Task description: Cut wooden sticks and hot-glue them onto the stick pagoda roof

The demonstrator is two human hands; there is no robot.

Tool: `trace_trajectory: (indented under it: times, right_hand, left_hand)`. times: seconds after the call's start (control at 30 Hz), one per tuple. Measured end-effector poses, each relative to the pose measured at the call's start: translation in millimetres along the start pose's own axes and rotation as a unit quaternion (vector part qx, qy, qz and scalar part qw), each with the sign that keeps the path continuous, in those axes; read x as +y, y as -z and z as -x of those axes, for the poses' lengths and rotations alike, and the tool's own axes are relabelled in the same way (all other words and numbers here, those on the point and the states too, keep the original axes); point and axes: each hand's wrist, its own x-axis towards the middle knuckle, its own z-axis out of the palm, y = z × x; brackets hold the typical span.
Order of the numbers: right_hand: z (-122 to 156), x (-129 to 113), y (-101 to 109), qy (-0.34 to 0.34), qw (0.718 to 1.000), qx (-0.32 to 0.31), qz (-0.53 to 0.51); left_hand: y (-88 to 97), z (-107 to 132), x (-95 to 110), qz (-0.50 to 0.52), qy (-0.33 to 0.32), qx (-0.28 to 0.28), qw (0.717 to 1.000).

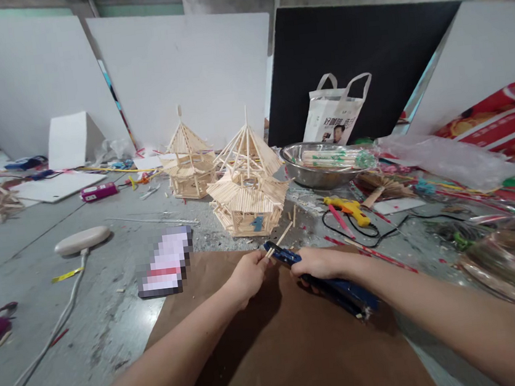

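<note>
My left hand [247,276] pinches a thin wooden stick [282,237], whose near end sits in the jaws of a blue cutting tool [333,286]. My right hand [319,263] is closed round the handles of that tool. Both hands hover over a brown cardboard sheet [285,351]. Just beyond them stands a stick-built pavilion model [248,191], with a second, smaller pavilion model [188,164] behind it to the left.
A steel bowl [324,170] holding packed sticks sits at right, beside a yellow glue gun [350,209] with a black cord. A phone [165,262] lies left of the cardboard. A white oval device [81,239] with a cable lies further left. White and black boards lean behind.
</note>
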Motion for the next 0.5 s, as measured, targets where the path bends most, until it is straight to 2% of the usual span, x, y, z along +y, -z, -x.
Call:
trace_trajectory:
  times: [0.1, 0.23, 0.5]
  right_hand:
    - [-2.4, 2.2, -2.1, -0.006, 1.0, 0.009, 0.007]
    - [-5.7, 5.2, -7.8, 0.004, 0.998, 0.043, 0.044]
    - [-8.4, 2.6, -14.9, 0.003, 0.989, 0.096, 0.111]
  left_hand:
    - [0.5, 0.4, 1.9, 0.046, 0.05, -0.02, 0.998]
    - [1.9, -1.8, 0.1, 0.047, 0.063, -0.01, 0.997]
    - [3.3, -2.1, -3.2, 0.002, -0.016, 0.002, 1.0]
